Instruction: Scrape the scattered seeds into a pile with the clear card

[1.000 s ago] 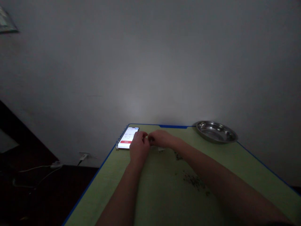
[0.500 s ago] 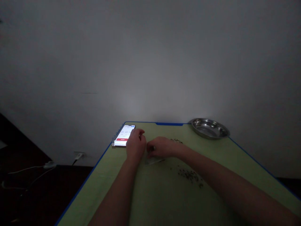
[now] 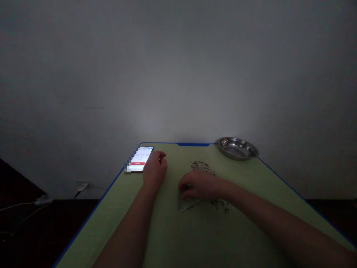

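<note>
My left hand [image 3: 156, 167] rests on the table just right of the lit phone [image 3: 139, 158], its fingers curled in; whatever may be inside them is hidden. My right hand [image 3: 196, 184] is closed over the middle of the table, thumb and fingers gripping a clear plastic bag-like piece [image 3: 188, 203] that lies low against the tabletop. Small dark and pale bits like seeds or beans [image 3: 200, 166] are scattered behind the right hand. More of these bits lie in front of the right wrist, partly covered by it.
An oval steel bowl [image 3: 237, 149] stands at the back right corner of the green table [image 3: 173, 234] with its blue edge. A grey wall rises behind. White cables and a plug [image 3: 82, 187] are at the lower left, beside the table.
My right hand has moved away from the left hand, toward me and right, bringing the clear plastic piece along to the near bits. My left hand stays by the phone. The view has shifted slightly.
</note>
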A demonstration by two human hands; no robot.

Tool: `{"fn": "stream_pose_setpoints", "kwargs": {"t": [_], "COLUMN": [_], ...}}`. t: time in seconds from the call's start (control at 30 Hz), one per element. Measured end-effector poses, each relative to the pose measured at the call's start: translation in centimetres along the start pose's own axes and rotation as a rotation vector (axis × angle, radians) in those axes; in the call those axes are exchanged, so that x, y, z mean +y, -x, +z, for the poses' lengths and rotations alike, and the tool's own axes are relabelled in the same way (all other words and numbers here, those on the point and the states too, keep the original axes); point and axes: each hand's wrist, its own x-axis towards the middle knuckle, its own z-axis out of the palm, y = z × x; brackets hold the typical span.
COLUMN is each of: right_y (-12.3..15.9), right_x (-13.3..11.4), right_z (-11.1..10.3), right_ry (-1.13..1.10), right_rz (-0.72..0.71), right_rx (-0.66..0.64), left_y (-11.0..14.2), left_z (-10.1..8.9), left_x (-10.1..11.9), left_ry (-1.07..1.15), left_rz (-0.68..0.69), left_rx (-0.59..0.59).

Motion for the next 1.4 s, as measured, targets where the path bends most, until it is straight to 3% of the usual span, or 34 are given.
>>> {"fn": "stream_pose_setpoints", "kwargs": {"t": [0.27, 0.53, 0.73, 0.9, 1.17, 1.4], "right_y": [2.9, 3.7, 4.5, 7.8, 14.6, 14.8], "right_x": [-0.1, -1.0, -1.5, -0.4, 2.0, 1.8], "right_z": [0.2, -0.1, -1.6, -2.4, -1.9, -0.3], "right_ry": [0.014, 0.024, -0.044, -0.025, -0.114, -0.116], "right_rz": [0.066, 0.054, 0.073, 0.207, 0.379, 0.349], "right_rx": [0.014, 0.017, 0.128, 0.248, 0.222, 0.195], "left_y": [-0.1, -0.2, -0.1, -0.1, 0.1, 0.1], "left_z": [0.2, 0.3, 0.4, 0.4, 0.5, 0.6], "left_x": [-0.3, -0.1, -0.1, 0.1, 0.4, 0.0], "left_ry": [-0.009, -0.038, -0.03, -0.032, -0.051, -0.049], "left_rz": [0.021, 0.007, 0.006, -0.003, -0.037, -0.052], "left_rx": [-0.033, -0.068, -0.101, -0.131, -0.181, -0.189]}}
